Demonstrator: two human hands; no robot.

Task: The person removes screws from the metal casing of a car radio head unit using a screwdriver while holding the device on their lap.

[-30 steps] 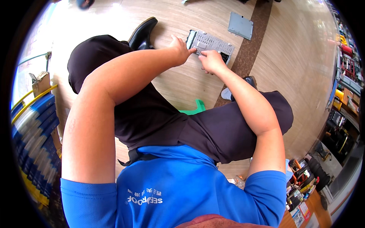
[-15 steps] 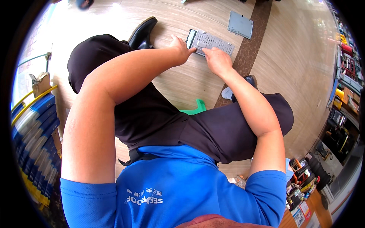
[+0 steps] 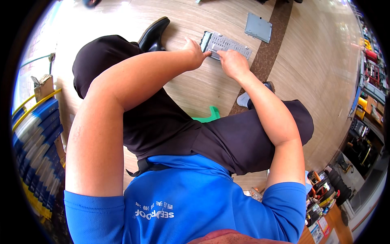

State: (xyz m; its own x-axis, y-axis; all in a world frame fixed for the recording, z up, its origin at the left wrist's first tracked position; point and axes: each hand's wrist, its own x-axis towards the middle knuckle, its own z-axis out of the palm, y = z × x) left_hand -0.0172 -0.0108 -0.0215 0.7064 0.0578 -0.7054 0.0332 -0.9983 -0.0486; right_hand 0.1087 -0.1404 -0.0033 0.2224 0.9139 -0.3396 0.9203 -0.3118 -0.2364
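A flat grey metal unit [image 3: 229, 44] with rows of slots and a dark, pale-edged left end lies on the floor in front of me. My left hand [image 3: 195, 53] is at its near left corner, thumb stretched toward the edge and the other fingers apart. Close by on the right, my right hand [image 3: 234, 64] bends over the near edge, fingertips together on or just above the metal. Whether something small is pinched there is hidden. Beyond the unit, to the right, a thin grey metal panel [image 3: 258, 27] rests on the floor.
A dark patterned strip [image 3: 265, 61] crosses the wood-look floor. Between my legs shows a green plastic piece [image 3: 209, 115]. Blue stacked items on a yellow rack [image 3: 38, 134] stand at left. Crowded shelves [image 3: 369, 65] and a cluttered wooden bench [image 3: 333, 219] line the right.
The view has shifted very slightly. Both hands stay at the metal unit's near edge, with no clear change in their hold.
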